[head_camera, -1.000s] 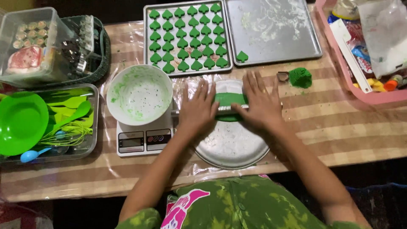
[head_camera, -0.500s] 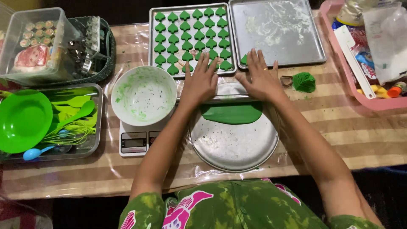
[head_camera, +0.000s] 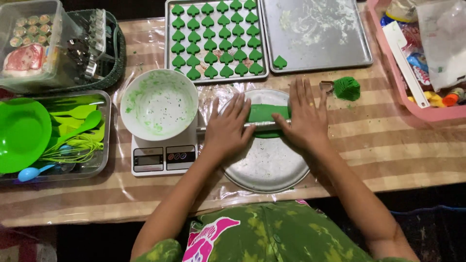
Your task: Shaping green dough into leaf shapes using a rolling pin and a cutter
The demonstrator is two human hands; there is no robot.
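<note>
Two hands are working at the table. The left hand (head_camera: 227,127) and the right hand (head_camera: 305,118) are both lying flat, fingers spread, palms pressing down on one thin metal rolling rod (head_camera: 264,125); neither is clamped around it. The rod is lying across one flattened green dough sheet (head_camera: 266,114), which is sitting on the far half of one round metal plate (head_camera: 272,167) directly in front of the person.

Two baking trays are standing side by side at the far edge. The left tray (head_camera: 167,48) is carrying green spade-shaped dough pieces (head_camera: 210,58) in five columns; rows are running out of view at the top, so a full count cannot be given. The right tray (head_camera: 340,53) is holding one such piece (head_camera: 279,62) at its near left corner, plus pale smears.

One white bowl (head_camera: 159,104), smeared green inside, is sitting on one white kitchen scale (head_camera: 162,157), just left of the plate. One lump of green dough (head_camera: 346,88) is lying on the table right of the plate, with a small metal cutter (head_camera: 327,86) touching it.

At far left, one metal tray (head_camera: 104,145) is holding a green plate, green utensils and one blue spoon. Behind it, one clear lidded box (head_camera: 34,43) is holding small items. One pink basket (head_camera: 412,104) at far right is holding packets and one white scraper.
</note>
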